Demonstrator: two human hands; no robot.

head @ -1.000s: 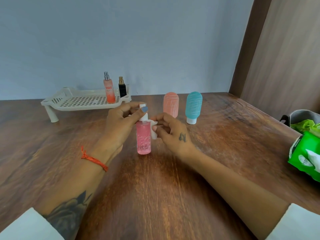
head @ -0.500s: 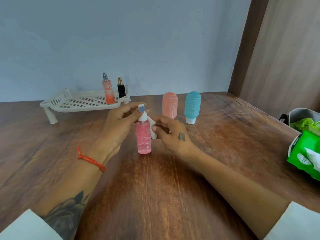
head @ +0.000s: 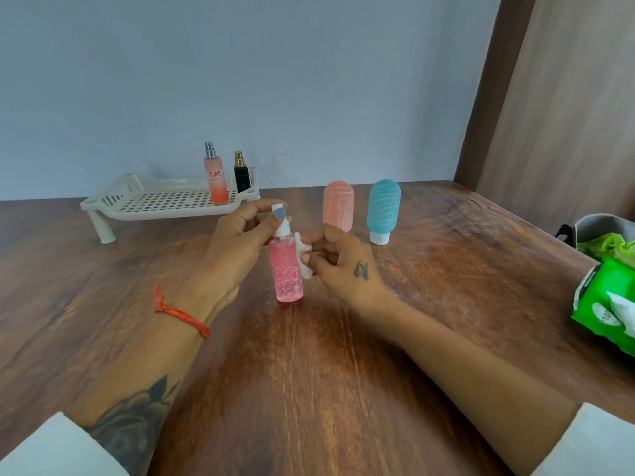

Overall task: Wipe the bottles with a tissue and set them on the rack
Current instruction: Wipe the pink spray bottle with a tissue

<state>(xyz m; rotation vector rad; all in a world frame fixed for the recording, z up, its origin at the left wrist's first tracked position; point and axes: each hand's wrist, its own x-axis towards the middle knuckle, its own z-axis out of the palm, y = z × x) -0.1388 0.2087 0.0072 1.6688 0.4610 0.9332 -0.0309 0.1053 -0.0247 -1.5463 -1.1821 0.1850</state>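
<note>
Upright on the brown wooden table (head: 309,389): clear pink spray bottle with white pump top (head: 286,269). Left hand (head: 237,245) pinching its white top, right hand (head: 338,261) pinching a small folded white tissue (head: 304,259) against its side (bottle well short of the slotted cream plastic rack (head: 165,201)).

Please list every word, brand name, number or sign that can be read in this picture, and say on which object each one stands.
"ENGAGE": red letters on the orange spray bottle on the rack.
"10": a partial number on the green wipes pack; the rest is cut off or blurred.
Black bottle: label too small to read.
Right hand: a small tattoo mark, not legible as text.
</note>
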